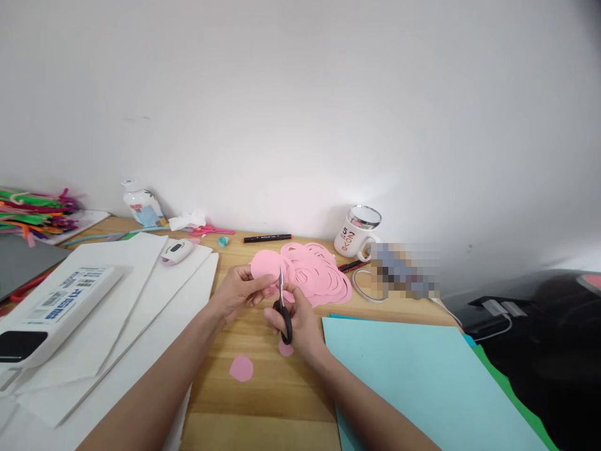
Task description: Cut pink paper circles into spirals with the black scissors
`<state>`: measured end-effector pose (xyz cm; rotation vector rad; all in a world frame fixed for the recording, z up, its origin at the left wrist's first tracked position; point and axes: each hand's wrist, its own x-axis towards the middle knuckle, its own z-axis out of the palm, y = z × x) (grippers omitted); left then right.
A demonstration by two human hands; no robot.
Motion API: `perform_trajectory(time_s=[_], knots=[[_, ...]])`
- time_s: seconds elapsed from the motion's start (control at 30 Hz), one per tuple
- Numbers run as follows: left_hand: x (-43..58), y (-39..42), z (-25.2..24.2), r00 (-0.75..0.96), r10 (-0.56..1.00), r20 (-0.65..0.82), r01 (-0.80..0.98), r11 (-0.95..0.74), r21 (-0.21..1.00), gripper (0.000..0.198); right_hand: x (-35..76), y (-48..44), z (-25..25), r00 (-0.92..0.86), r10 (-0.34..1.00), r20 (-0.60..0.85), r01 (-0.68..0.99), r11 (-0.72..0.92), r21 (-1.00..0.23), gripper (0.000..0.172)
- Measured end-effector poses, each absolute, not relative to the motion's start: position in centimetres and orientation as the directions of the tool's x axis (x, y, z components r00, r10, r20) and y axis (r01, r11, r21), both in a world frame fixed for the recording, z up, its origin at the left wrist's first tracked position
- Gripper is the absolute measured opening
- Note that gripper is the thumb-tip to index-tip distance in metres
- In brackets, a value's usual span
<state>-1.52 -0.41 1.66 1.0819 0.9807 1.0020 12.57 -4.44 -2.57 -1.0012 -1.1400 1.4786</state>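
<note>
My left hand (238,291) is closed on a round pink paper piece (265,264), thumb on its front. In my right hand (300,319) are black-handled scissors (283,313), their blades pointing up at the right edge of that paper. Whether the blades are parted I cannot tell. Just behind my hands lies a pile of pink paper rings (319,275). A small pink paper disc (241,368) rests on the wooden table (263,413) in front of me, and another pink disc (286,348) is partly hidden by my right hand.
On the left are white sheets (154,326) under a white boxy device (61,307). Light blue paper (399,369) covers the right. Along the wall stand a white bottle (142,203) and a mug (357,232), with a black marker (267,238) and pink scissors (213,230) lying between.
</note>
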Motion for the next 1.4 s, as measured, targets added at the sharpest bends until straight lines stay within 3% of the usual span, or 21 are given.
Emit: perform_trajectory(time_s=[0.27,0.83,1.2,1.4], knots=[[-1.36,-0.59,1.72,0.250,0.957,-0.149,-0.105,0.180,0.978,0.032,12.72,-4.09,-2.17,-0.167,0.985,0.035,-0.308,-0.018,-0.951,0.060],[-1.91,-0.32,2.01,0.236,0.966,-0.103,-0.092,0.128,0.988,0.034,12.89,-4.05,-2.39,-0.167,0.986,-0.017,-0.250,-0.059,-0.966,0.054],[-1.90,-0.15,1.59,0.236,0.968,-0.080,-0.196,0.128,0.972,0.031,12.76,-4.34,-2.13,-0.176,0.983,-0.043,-0.214,-0.080,-0.974,0.055],[-1.92,-0.23,1.76,0.245,0.967,-0.076,-0.132,0.111,0.985,0.034,12.78,-4.30,-2.01,-0.165,0.986,-0.028,-0.237,-0.068,-0.969,0.057]])
